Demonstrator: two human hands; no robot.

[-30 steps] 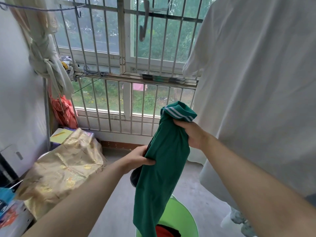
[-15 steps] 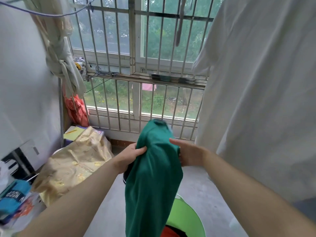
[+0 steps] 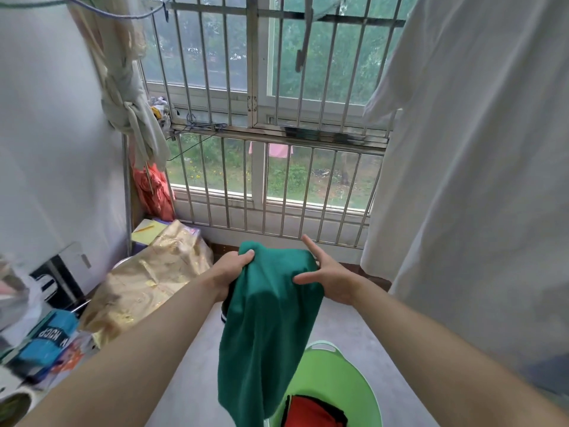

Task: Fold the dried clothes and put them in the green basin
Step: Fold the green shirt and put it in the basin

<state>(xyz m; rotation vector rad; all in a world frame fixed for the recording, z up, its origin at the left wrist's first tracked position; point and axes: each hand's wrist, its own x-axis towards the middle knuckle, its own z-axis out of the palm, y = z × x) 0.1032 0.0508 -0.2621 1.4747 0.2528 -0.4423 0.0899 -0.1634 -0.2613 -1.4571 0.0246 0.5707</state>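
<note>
- While the left hand (image 3: 229, 272) grips the upper left part of the dark green garment (image 3: 268, 328) with curled fingers, the right hand (image 3: 331, 280) has its fingers straight and spread, and only the thumb side touches the cloth, so nearly all the weight seems to hang from one hand.
- The garment is in the air, draped between the hands. It hangs down in front of the green basin (image 3: 338, 371), which stands on the floor (image 3: 363, 322) and holds a red folded piece (image 3: 311, 411).
- If the left grip loosens, I think the cloth will slide down. Its lower end hangs near the left rim of the basin, not over the middle, so part of it could land on the floor.
- The cloth looks bunched, not flat. If the right hand does not take a firm hold on its side, the layers may slip and the fold may open.
- A white hanging cloth (image 3: 477, 180) is just beside the right arm; I cannot tell if they touch. A wide elbow move could drag it.
- A gold bag (image 3: 147, 278) lies near the left forearm, but apart from it, so there is less danger on that side.
</note>
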